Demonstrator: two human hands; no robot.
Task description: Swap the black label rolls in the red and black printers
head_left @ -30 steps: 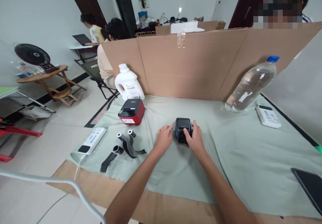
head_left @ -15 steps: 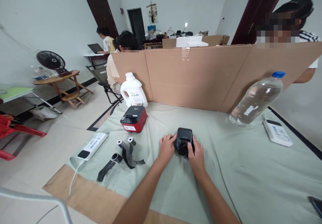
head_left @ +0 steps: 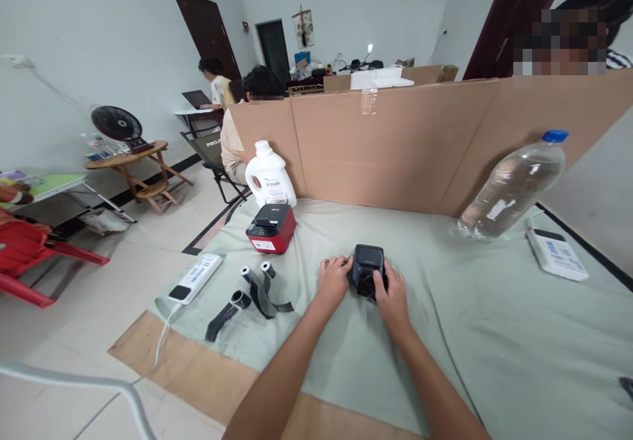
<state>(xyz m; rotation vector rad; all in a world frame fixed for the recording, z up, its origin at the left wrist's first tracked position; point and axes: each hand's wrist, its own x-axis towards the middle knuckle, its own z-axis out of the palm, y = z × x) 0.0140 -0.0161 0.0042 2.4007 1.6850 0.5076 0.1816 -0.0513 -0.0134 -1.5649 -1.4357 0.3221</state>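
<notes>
A small dark boxy device [head_left: 368,255] with a smooth panel on its far half sits on the green cloth between my hands. Something black and crinkled shows on its near half; what it is I cannot make out. My left hand [head_left: 333,282] is closed, its bent fingertips pressed to the device's left side. On the right side, my right hand [head_left: 394,293] grips the device, the thumb lying over the black near part. Left of my hands lie several small rolls with dark ribbon, among them a black roll [head_left: 241,300] with its strip unrolled.
Behind the rolls stands a red and black box-shaped device [head_left: 271,229], near a white jug [head_left: 270,176]. A cardboard sheet [head_left: 380,150] closes off the far side. A large water bottle [head_left: 514,186] leans at right. White power strips [head_left: 196,279] lie at both sides. Other people sit beyond.
The view has shifted, so everything on the table sits slightly farther right and higher. Both hands stay at the device, the left fingers a little more bent at its side.
</notes>
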